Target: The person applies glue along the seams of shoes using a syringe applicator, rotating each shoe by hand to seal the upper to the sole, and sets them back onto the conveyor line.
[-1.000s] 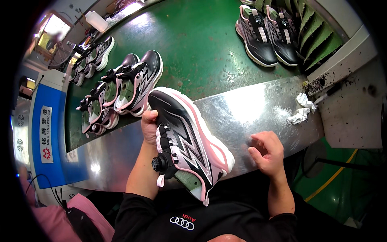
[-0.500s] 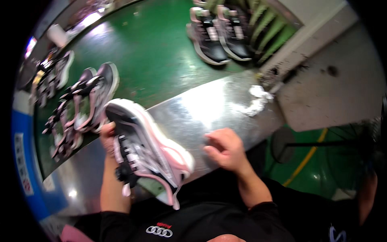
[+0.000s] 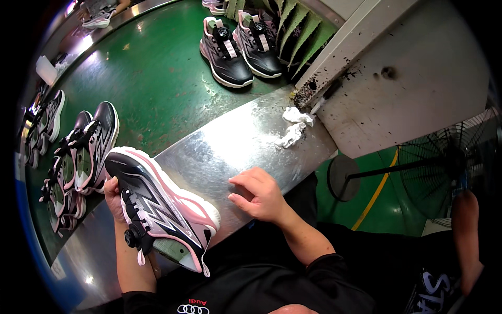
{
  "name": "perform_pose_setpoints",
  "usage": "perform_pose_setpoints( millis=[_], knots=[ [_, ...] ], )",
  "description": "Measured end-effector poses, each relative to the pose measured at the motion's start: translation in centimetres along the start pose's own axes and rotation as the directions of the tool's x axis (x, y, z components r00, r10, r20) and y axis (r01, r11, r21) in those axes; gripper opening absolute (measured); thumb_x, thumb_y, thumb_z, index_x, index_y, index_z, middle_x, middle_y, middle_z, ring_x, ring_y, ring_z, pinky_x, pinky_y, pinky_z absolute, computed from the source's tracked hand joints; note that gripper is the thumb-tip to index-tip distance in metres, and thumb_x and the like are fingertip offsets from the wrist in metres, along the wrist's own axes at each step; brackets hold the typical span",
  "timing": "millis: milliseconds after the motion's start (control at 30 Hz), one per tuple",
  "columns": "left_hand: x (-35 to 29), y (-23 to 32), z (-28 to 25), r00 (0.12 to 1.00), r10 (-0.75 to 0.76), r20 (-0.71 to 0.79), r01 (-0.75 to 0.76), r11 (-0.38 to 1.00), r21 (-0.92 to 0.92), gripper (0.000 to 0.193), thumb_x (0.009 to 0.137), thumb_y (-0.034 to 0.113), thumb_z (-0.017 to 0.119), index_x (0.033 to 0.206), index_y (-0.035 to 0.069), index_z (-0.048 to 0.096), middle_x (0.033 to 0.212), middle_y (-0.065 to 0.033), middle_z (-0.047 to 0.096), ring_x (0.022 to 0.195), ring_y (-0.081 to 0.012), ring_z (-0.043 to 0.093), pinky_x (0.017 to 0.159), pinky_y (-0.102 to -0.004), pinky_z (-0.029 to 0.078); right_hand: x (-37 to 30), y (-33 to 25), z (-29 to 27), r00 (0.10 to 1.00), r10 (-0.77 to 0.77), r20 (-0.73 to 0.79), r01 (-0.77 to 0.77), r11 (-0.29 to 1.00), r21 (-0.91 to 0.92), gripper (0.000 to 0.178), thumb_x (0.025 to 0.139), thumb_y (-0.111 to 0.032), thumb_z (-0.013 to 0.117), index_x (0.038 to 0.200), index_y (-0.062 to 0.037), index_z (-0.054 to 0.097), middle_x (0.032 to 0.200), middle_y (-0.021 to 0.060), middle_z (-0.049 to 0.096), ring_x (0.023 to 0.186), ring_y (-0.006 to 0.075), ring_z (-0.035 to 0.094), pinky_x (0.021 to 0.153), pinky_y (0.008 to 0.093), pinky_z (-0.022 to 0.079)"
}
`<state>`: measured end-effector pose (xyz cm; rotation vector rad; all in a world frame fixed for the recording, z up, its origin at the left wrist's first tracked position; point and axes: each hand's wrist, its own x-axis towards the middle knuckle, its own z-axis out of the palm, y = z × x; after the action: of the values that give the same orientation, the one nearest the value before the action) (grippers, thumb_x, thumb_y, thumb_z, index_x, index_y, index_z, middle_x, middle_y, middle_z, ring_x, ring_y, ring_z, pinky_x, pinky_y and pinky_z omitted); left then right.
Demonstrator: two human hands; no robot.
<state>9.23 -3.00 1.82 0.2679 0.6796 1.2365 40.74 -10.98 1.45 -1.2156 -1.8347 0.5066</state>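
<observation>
A black, grey and pink sneaker (image 3: 162, 206) with a white and pink sole is tilted on its side above the metal ledge. My left hand (image 3: 114, 199) grips it near the toe, the thumb on the upper and the other fingers mostly hidden behind the shoe. A round black dial and its tongue hang toward my left forearm, and a green piece shows inside the collar. To the right of the heel, my right hand (image 3: 259, 194) hovers over the metal ledge (image 3: 209, 133), fingers curved and apart, holding nothing.
Several similar sneakers (image 3: 97, 146) stand on the green surface (image 3: 151, 73) at left, and a pair (image 3: 227, 55) stands at the far side by green flaps (image 3: 300, 36). Crumpled white tissue (image 3: 295, 125) lies by a grey panel (image 3: 397, 83). A fan (image 3: 444, 162) and another person's arm (image 3: 465, 235) are at right.
The whole view has shifted, so the surroundings sit further left and sharper. My left hand still holds the sneaker at much the same tilt. My right hand stays open beside it.
</observation>
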Motion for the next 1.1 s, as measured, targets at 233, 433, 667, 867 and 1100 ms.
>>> perform_pose_setpoints(
  millis=[233, 433, 667, 867, 1100],
  knots=[
    [0.6, 0.6, -2.5, 0.960, -0.076, 0.269, 0.106, 0.989, -0.100, 0.020, 0.082, 0.020, 0.056, 0.092, 0.004, 0.062, 0.092, -0.0091, 0.068, 0.090, -0.0233, 0.066, 0.090, -0.0399, 0.053, 0.0, -0.1, -0.1, 0.999, 0.009, -0.034, -0.008, 1.000, 0.022, 0.027, 0.073, -0.014, 0.073, 0.096, -0.0030, 0.064, 0.087, 0.0121, 0.063, 0.079, 0.0285, 0.059, 0.072, 0.0358, 0.048],
    [-0.3, 0.1, 0.3, 0.998, -0.024, 0.056, 0.025, 1.000, -0.013, 0.022, 0.080, 0.024, 0.060, 0.064, 0.017, 0.047, 0.084, -0.0052, 0.069, 0.080, -0.0207, 0.066, 0.083, -0.0399, 0.054, 1.1, 2.7, -6.2, 0.954, -0.097, -0.284, -0.037, 0.901, -0.432, 0.015, 0.075, -0.006, 0.069, 0.090, -0.0031, 0.067, 0.078, 0.0095, 0.063, 0.067, 0.0228, 0.058, 0.062, 0.0320, 0.047],
    [0.2, 0.1, -0.9, 0.979, 0.016, 0.203, 0.003, 0.995, -0.096, 0.041, 0.078, 0.017, 0.054, 0.116, 0.000, 0.057, 0.112, -0.0147, 0.064, 0.101, -0.0279, 0.064, 0.093, -0.0440, 0.050, -1.7, 0.1, -5.2, 0.997, 0.007, 0.071, 0.012, 0.963, -0.271, 0.005, 0.074, -0.006, 0.070, 0.077, -0.0047, 0.066, 0.064, 0.0066, 0.057, 0.058, 0.0235, 0.055, 0.057, 0.0321, 0.045],
    [-0.2, -0.1, -0.3, 0.991, 0.026, 0.130, -0.015, 0.996, -0.085, 0.046, 0.078, 0.021, 0.054, 0.118, 0.000, 0.056, 0.113, -0.0154, 0.064, 0.102, -0.0295, 0.063, 0.094, -0.0434, 0.050, -0.7, -0.5, -6.7, 0.996, -0.025, 0.082, 0.051, 0.940, -0.337, 0.008, 0.072, -0.004, 0.071, 0.078, -0.0043, 0.065, 0.066, 0.0067, 0.059, 0.061, 0.0238, 0.055, 0.058, 0.0327, 0.045],
    [-0.1, 0.1, -0.8, 0.987, 0.014, 0.159, 0.001, 0.995, -0.096, 0.044, 0.078, 0.023, 0.056, 0.116, 0.001, 0.058, 0.112, -0.0152, 0.064, 0.101, -0.0293, 0.064, 0.092, -0.0438, 0.051, 2.1, 1.2, -10.6, 0.988, -0.149, -0.027, 0.103, 0.793, -0.601, 0.036, 0.071, -0.014, 0.074, 0.104, -0.0039, 0.062, 0.102, 0.0127, 0.055, 0.090, 0.0291, 0.053, 0.079, 0.0374, 0.046]
  ],
)
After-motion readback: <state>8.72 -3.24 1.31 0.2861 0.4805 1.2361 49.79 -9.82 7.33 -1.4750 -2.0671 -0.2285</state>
